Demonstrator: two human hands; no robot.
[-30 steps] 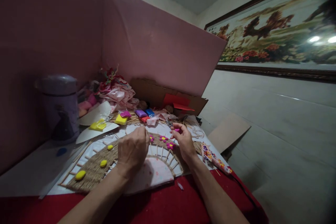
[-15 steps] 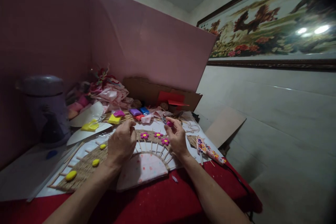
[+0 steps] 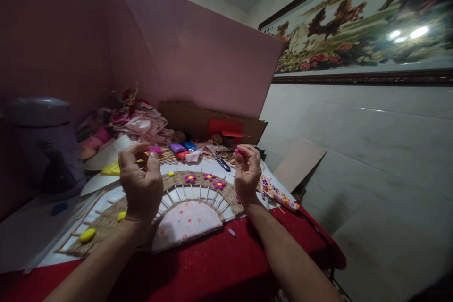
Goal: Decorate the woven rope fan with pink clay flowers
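A woven straw fan piece [image 3: 184,188] with wooden sticks and a pink paper half-disc [image 3: 187,222] lies on the red table. Pink clay flowers [image 3: 205,179] sit on its top arc and yellow clay lumps [image 3: 87,235] on its left side. My left hand [image 3: 140,183] is raised above the fan's left part, fingers curled in a pinch; what it holds I cannot make out. My right hand [image 3: 247,171] is raised over the fan's right end, pinching a small pink clay piece [image 3: 237,151] at its fingertips.
Clay packets [image 3: 182,149] in purple, blue, yellow and pink lie behind the fan, with blue snips [image 3: 222,164]. A grey pot [image 3: 38,141] stands at left, paper plates [image 3: 106,158] and a cloth heap [image 3: 139,120] behind. A cardboard box [image 3: 215,125] and pink boards close the back.
Both hands have lifted off the fan and moved apart, the left one leftward. The pink clay piece stays in the right fingers. The camera has turned to the right.
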